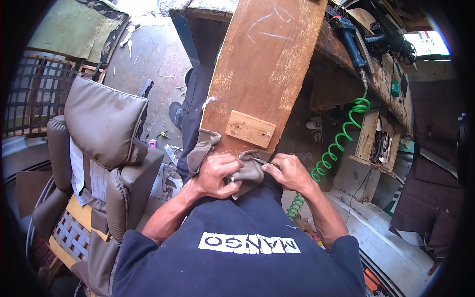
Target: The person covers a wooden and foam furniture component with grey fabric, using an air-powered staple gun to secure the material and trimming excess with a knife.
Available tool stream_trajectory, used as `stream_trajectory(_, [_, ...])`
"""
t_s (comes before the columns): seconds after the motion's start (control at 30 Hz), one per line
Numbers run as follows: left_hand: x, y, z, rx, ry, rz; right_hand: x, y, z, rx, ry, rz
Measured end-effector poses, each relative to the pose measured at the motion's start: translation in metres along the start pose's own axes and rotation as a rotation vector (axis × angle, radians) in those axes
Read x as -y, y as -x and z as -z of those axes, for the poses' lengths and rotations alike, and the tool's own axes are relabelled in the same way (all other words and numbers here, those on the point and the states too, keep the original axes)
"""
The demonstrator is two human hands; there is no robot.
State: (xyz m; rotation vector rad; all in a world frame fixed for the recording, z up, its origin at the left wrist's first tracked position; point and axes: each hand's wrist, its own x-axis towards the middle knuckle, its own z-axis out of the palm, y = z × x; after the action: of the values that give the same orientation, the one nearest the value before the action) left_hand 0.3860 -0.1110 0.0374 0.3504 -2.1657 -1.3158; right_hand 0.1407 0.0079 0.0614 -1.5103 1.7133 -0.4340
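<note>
Close in front of my body, my left hand is closed on a taupe leather-like upholstery piece, its edge bunched by the fingers. My right hand pinches a slim, dark, pointed tool against the upper right edge of that piece; its kind is too small to tell. Loose threads show above the piece. Beyond both hands lies a long brown wooden board with chalk marks, its near end by my lap. A small wood block sits across it. Another taupe flap hangs at the board's left edge.
A taupe padded armchair with a webbed seat stands at the left. At the right, a blue air tool with a coiled green hose lies on a worn workbench. A wooden tray of tools is below it.
</note>
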Motion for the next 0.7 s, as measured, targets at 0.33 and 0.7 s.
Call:
stream_trajectory(0.33, [-0.027,-0.021,0.004,0.231,-0.245,0.363,0.036,0.020,0.010,0.104,0.255,-0.037])
stream_trajectory(0.7, [-0.020,-0.006,0.000,0.184,-0.331,0.140,0.062,0.021,0.005,0.096,0.596,0.010])
